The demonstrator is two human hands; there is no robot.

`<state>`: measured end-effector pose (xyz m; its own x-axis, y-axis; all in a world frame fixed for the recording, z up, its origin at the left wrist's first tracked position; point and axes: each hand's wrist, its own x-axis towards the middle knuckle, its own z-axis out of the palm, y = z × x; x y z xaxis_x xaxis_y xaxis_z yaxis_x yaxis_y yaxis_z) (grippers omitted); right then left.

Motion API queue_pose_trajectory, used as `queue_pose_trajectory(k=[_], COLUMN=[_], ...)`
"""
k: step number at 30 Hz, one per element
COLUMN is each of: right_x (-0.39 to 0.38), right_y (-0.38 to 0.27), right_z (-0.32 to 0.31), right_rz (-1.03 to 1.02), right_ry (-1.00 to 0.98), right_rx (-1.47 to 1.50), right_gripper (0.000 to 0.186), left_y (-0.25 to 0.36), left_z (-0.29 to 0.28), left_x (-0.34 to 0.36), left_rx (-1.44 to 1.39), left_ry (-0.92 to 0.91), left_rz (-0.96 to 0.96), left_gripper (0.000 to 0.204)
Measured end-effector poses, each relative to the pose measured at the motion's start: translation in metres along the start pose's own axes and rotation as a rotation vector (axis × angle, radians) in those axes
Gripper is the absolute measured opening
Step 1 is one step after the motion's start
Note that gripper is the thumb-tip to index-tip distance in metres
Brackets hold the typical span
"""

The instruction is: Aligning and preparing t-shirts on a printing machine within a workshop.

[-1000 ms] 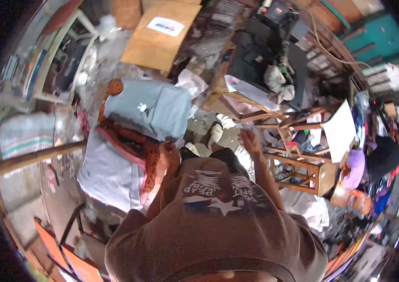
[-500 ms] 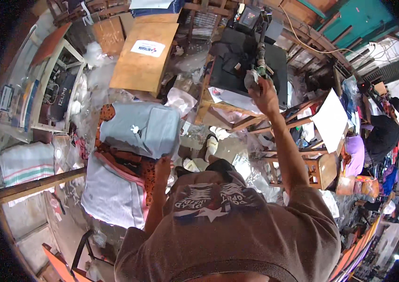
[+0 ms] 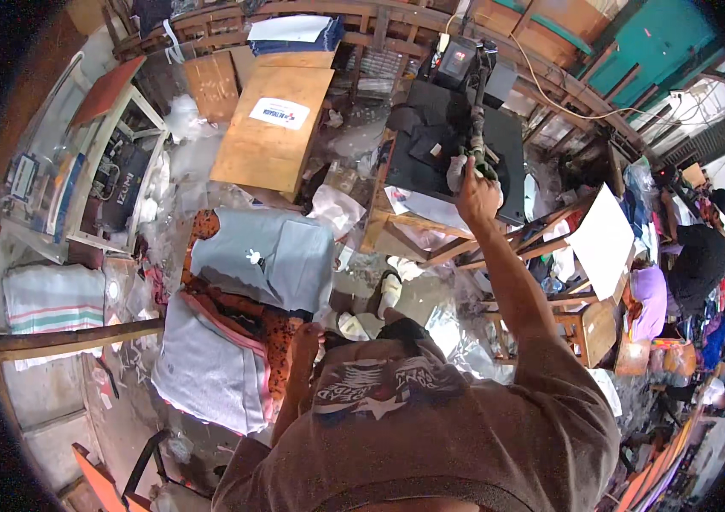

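A light grey-blue fabric piece point(image 3: 234, 256) with a small white print lies on a surface covered in orange-and-dark patterned cloth point(image 3: 280, 354). My left hand point(image 3: 304, 343) is low beside that patterned cloth, apart from the grey-blue piece. Its fingers look curled; what they hold, if anything, is hidden. My right arm reaches out over a black-topped table point(image 3: 422, 158). There my right hand point(image 3: 478, 203) is closed around the near end of a long, dark arm-shaped device point(image 3: 478, 98), with one finger stretched along it. A pale rounded part shows beside the fingers.
Folded grey-white cloth point(image 3: 200, 367) lies near left. A wooden board point(image 3: 273, 128) with a white label stands behind. A white panel point(image 3: 599, 243) leans on wooden frames at right. Plastic scraps point(image 3: 456, 337) litter the floor. Another person point(image 3: 699, 264) is at far right.
My left hand has drawn back from the grey-blue fabric's corner toward my body. My right hand has shifted its hold at the device's end. The whole view has tilted slightly.
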<state>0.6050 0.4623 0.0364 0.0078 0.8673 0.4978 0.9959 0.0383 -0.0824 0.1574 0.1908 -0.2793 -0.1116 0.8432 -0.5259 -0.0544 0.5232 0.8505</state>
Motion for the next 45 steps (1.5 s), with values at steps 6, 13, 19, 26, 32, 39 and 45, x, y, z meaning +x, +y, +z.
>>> queue_pose_trajectory(k=[6,13,19,26,32,39,45], right_x=[0.017,0.057,0.129,0.227,0.324,0.414,0.32], right_y=[0.009,-0.01,0.017,0.057,0.094,0.143,0.089], right_z=[0.002,-0.058,-0.14,-0.216,-0.279,-0.234,-0.231], right_rz=[0.043,0.079,0.034,-0.299,-0.361,-0.193,-0.319], right_ry=[-0.488,-0.608,-0.657,-0.34,-0.083,0.331,0.375], right_rx=[-0.239,-0.278,-0.228,0.028,0.071,-0.099,0.194], right_gripper=[0.088,0.086,0.048,0.042,0.051,0.057,0.064], left_y=[0.074,0.203,0.358,0.515,0.616,0.693,0.641], left_z=[-0.003,0.058,0.226,0.42,0.441,0.364,0.305], left_x=[-0.019,-0.04,0.05,0.123,0.1,-0.008,-0.064], left_rx=[0.172,0.386,0.23,0.85,0.67,0.164,0.113], left_ry=[0.018,0.152,-0.284,-0.227,-0.296,-0.535,-0.561], left_rz=[0.15,0.341,0.865,1.443,1.283,1.156,0.805], left_gripper=[0.024,0.025,0.039,0.024,0.02,0.031,0.023])
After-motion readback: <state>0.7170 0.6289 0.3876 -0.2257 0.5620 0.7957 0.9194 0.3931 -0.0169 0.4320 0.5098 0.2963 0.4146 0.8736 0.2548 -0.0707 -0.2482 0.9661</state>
